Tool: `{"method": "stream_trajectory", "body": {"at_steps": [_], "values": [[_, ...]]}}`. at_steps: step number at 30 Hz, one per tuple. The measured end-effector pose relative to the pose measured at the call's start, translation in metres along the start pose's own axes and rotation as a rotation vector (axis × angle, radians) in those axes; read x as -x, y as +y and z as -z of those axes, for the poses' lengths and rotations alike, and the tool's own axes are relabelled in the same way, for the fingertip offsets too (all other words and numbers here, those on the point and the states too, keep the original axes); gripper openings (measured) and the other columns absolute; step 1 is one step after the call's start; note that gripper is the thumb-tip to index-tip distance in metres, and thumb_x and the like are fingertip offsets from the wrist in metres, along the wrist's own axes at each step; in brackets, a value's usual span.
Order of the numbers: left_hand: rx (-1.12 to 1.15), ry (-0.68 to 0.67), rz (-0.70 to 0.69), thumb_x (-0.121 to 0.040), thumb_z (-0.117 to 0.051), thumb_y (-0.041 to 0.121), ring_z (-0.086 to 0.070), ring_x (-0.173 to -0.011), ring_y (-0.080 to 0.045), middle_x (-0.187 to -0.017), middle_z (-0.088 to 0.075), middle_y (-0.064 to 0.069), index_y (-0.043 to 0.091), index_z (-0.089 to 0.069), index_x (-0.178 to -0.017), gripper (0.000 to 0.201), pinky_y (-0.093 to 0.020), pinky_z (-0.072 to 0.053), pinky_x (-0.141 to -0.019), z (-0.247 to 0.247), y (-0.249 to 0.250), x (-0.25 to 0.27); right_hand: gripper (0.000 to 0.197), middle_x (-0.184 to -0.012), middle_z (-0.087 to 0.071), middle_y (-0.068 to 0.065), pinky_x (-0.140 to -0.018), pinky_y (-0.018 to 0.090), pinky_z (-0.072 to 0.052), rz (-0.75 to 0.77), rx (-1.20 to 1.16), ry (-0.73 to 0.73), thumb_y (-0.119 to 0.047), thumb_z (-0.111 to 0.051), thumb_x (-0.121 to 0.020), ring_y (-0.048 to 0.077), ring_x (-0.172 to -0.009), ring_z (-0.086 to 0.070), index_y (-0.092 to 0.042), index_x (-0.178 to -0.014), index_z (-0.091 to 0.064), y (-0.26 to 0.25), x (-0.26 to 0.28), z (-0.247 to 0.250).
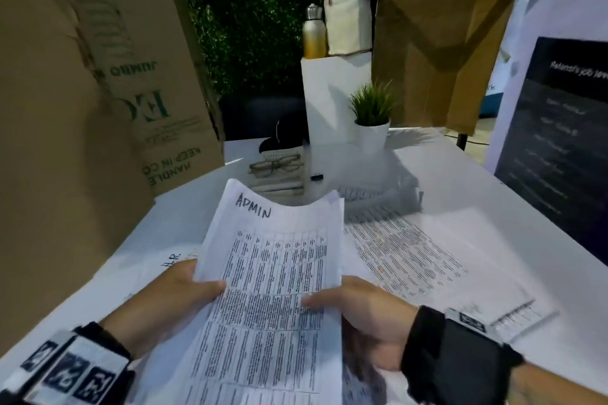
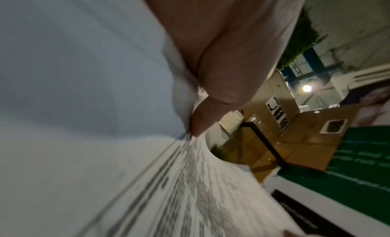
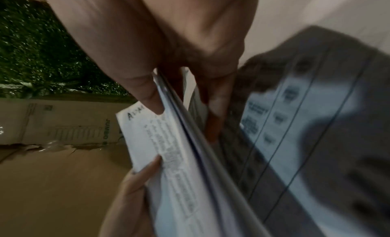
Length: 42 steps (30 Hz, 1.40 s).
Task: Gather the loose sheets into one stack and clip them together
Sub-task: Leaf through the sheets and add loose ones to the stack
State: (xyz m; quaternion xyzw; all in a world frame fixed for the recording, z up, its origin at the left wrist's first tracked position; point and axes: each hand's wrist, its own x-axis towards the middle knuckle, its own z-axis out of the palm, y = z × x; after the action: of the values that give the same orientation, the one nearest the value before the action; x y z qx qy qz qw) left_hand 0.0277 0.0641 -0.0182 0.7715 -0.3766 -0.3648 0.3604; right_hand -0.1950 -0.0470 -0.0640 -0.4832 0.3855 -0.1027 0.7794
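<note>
A white worktop (image 1: 460, 174) carries a small green plant in a white pot (image 1: 372, 128), with a pair of glasses (image 1: 274, 164) lying well to its left. Behind the pot stands a white pedestal (image 1: 332, 99) bearing a metal bottle (image 1: 314, 31). A large cardboard box (image 1: 98, 76) printed JUMBO leans at the left, a dark sign (image 1: 559, 148) at the right

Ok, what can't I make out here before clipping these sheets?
- Sheet count: right wrist view, stack edges blurred.
- Table print: head view, too small on held sheets and loose sheets.
- Small black object: head view, too small to confirm as the clip.
- Left hand fingers: behind the paper.
</note>
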Motion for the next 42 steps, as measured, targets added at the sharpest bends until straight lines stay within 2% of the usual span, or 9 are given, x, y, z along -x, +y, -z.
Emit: {"method": "stream_trajectory", "body": {"at_steps": [3, 6, 14, 20, 28, 30, 33, 37, 42], "values": [[-0.09, 0.031, 0.088, -0.095, -0.058, 0.002, -0.075, -0.096, -0.026, -0.097, -0.081, -0.005, 0.01, -0.073, -0.104, 0.019, -0.048, -0.053, -0.099, 0.014, -0.028, -0.006, 0.045, -0.108, -0.06, 0.023, -0.076, 0.055, -0.061, -0.024, -0.054, -0.072, -0.013, -0.075, -0.074, 0.033, -0.086, -0.059, -0.002, -0.116, -0.061, 0.0, -0.006, -0.018], [-0.143, 0.061, 0.128, -0.094, -0.06, 0.003, -0.073, -0.096, -0.029, -0.095, -0.08, -0.007, 0.009, -0.072, -0.101, 0.016, -0.049, -0.053, -0.099, 0.018, -0.045, -0.009, 0.016, -0.089, -0.053, 0.012, -0.053, 0.032, -0.051, -0.002, -0.051, -0.043, -0.009, -0.071, -0.079, 0.026, -0.065, -0.051, -0.016, -0.081, -0.056, -0.003, -0.003, -0.028], [-0.156, 0.152, 0.121, -0.091, -0.062, 0.006, -0.069, -0.094, -0.026, -0.096, -0.074, -0.003, 0.019, -0.066, -0.099, 0.015, -0.043, -0.053, -0.095, 0.02, -0.052, -0.017, 0.032, -0.109, -0.052, 0.002, -0.081, 0.037, -0.036, 0.09, 0.049, 0.1, -0.017, -0.074, -0.08, 0.018, -0.097, -0.045, -0.019, -0.097, -0.047, -0.013, -0.011, -0.037], [-0.117, 0.193, 0.074, -0.09, -0.067, 0.008, -0.072, -0.087, -0.027, -0.089, -0.078, -0.006, 0.013, -0.072, -0.096, 0.009, -0.037, -0.055, -0.08, 0.018, -0.049, -0.024, 0.056, -0.115, -0.053, 0.01, -0.071, 0.035, -0.049, 0.084, 0.095, 0.142, -0.017, -0.075, -0.077, 0.023, -0.094, -0.054, -0.013, -0.12, -0.04, -0.021, -0.032, -0.038], [0.122, 0.459, -0.235, -0.087, -0.072, 0.011, -0.075, -0.067, -0.018, -0.071, -0.078, 0.005, 0.018, -0.073, -0.094, 0.01, -0.027, -0.055, -0.057, 0.016, -0.025, -0.003, 0.095, -0.149, -0.05, 0.009, -0.098, 0.038, -0.053, 0.464, 0.013, 0.133, 0.018, -0.061, -0.083, 0.027, -0.123, -0.06, -0.032, -0.153, -0.021, -0.034, -0.026, -0.033], [0.166, 0.532, -0.36, -0.085, -0.074, 0.018, -0.075, -0.065, -0.018, -0.07, -0.078, 0.003, 0.021, -0.071, -0.089, 0.006, -0.024, -0.054, -0.049, 0.018, -0.011, 0.008, 0.072, -0.133, -0.063, 0.001, -0.097, 0.037, -0.055, 0.626, 0.106, 0.142, 0.015, -0.061, -0.086, 0.017, -0.11, -0.066, -0.025, -0.142, -0.043, -0.051, -0.007, -0.03], [0.397, 0.583, -0.584, -0.074, -0.079, 0.033, -0.076, -0.08, -0.01, -0.085, -0.079, 0.014, 0.022, -0.07, -0.1, 0.03, -0.019, -0.058, -0.058, 0.017, 0.01, 0.017, 0.035, -0.105, -0.072, -0.004, -0.086, 0.027, -0.059, 0.845, 0.216, 0.173, 0.005, -0.065, -0.089, 0.01, -0.093, -0.07, -0.028, -0.102, -0.062, -0.081, 0.025, -0.03], [0.575, 0.602, -0.742, -0.047, -0.088, 0.063, -0.071, -0.087, 0.003, -0.095, -0.074, 0.02, 0.017, -0.059, -0.117, 0.089, -0.01, -0.055, -0.075, 0.006, 0.032, 0.019, 0.026, -0.106, -0.075, 0.002, -0.087, 0.031, -0.06, 1.056, 0.207, 0.169, 0.002, -0.063, -0.091, 0.018, -0.1, -0.073, -0.016, -0.109, -0.066, -0.104, 0.043, -0.025], [0.586, 0.491, -0.807, -0.07, -0.085, 0.027, -0.07, -0.106, -0.015, -0.111, -0.075, 0.008, -0.002, -0.053, -0.133, 0.076, -0.025, -0.058, -0.086, -0.011, 0.029, 0.022, 0.018, -0.094, -0.078, -0.002, -0.082, 0.029, -0.06, 1.06, 0.171, 0.279, -0.002, -0.072, -0.085, 0.014, -0.092, -0.075, -0.017, -0.096, -0.071, -0.083, 0.041, 0.001]]}}
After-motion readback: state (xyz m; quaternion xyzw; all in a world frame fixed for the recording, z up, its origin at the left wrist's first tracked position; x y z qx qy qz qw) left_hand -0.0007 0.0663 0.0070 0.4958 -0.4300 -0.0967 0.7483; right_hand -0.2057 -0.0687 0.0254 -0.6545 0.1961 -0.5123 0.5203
